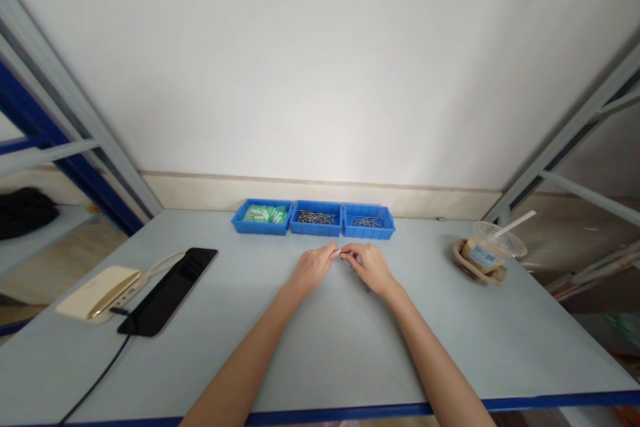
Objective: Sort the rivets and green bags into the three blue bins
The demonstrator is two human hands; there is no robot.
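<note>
My left hand point(315, 267) and my right hand point(367, 267) meet above the middle of the table, fingertips almost touching. Between them shows a small white piece point(339, 253), like a plastic wall plug, pinched by my left fingers. The thumb and fingers of my right hand are closed at its other end; whatever they grip is too small to make out. Just beyond stand three blue bins in a row. The left bin point(261, 229) holds white pieces in green plastic, the middle bin point(316, 229) brownish screws, and the right bin point(369, 233) thin silvery screws or nails.
A black phone or tablet point(170, 290) with a cable lies at left beside a cream-coloured charger-like box point(95, 290). At right, a drink cup point(483, 253) with a straw sits in a cardboard holder point(475, 272). Metal frames flank the grey table point(350, 360); a wall stands behind.
</note>
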